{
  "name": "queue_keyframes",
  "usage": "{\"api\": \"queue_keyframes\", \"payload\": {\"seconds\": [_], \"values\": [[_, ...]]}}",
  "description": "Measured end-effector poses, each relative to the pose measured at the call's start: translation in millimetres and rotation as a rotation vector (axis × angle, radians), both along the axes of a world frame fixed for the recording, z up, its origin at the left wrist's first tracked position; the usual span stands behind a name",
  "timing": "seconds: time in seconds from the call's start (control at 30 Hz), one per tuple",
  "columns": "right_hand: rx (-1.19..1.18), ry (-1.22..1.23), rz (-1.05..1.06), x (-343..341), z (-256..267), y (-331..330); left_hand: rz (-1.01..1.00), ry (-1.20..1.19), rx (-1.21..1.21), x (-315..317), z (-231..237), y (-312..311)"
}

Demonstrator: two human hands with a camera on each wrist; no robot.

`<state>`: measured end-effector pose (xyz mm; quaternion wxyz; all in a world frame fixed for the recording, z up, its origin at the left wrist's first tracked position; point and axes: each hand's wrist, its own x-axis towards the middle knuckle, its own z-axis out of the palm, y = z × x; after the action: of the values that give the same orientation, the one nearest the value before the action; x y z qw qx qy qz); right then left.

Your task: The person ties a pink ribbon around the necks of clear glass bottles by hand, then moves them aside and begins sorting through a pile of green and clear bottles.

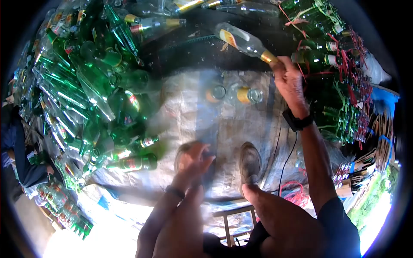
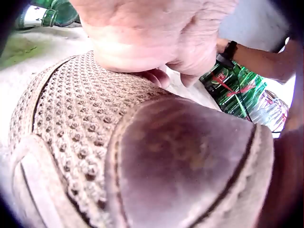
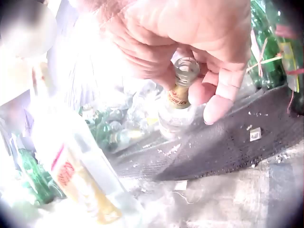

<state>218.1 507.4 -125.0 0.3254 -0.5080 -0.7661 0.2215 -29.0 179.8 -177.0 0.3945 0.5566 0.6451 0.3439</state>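
Observation:
My right hand grips a clear glass bottle by its gold-banded neck; the base points up and left. In the right wrist view the fingers and thumb of that hand pinch the neck of the bottle just below its mouth. My left hand, slightly blurred, hovers by the left shoe with its fingers loosely bent and nothing in them. The left wrist view has this hand over the woven shoe, its fingers mostly hidden. Two clear bottles are on the sheet between the arms.
Green bottles lie heaped at the left. At the right are green bottles tied with red and green strips. More clear bottles lie along the far edge. A thin black cable runs beside the right shoe.

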Motion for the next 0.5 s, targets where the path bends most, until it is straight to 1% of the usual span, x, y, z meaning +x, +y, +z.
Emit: {"api": "queue_keyframes", "payload": {"seconds": [0.03,0.07,0.1,0.17,0.23,0.3,0.33,0.37,0.43,0.5], "values": [[0.055,-0.012,-0.014,5.1,16.9,-8.6,-0.004,-0.005,-0.011,0.3,-0.9,-1.0],[-0.021,0.023,-0.061,9.6,29.8,-16.7,0.005,-0.008,-0.023,0.6,-2.2,-0.6],[-0.041,0.051,-0.077,12.9,45.2,-23.3,0.015,-0.012,-0.037,1.4,-3.1,-1.1],[-0.020,0.068,-0.078,18.8,65.7,-31.5,0.012,-0.050,-0.029,1.1,-4.5,-1.0],[-0.045,0.082,-0.076,18.8,86.1,-39.1,-0.004,0.004,0.010,0.6,-3.7,-0.6],[0.003,-0.036,-0.056,18.4,102.4,-46.3,-0.010,0.007,-0.005,0.9,-1.5,-0.5],[-0.023,-0.071,-0.056,18.1,110.0,-50.3,-0.012,0.012,-0.002,0.8,-2.1,-0.4],[-0.024,-0.073,-0.057,17.0,113.3,-53.8,-0.015,0.018,0.000,0.9,-2.5,-0.4],[0.025,-0.094,0.005,14.6,117.5,-61.9,-0.014,0.016,-0.001,1.7,-3.1,-0.9],[-0.002,-0.129,0.015,14.1,123.7,-70.8,-0.014,0.013,0.000,2.3,-3.8,-0.5]]}}
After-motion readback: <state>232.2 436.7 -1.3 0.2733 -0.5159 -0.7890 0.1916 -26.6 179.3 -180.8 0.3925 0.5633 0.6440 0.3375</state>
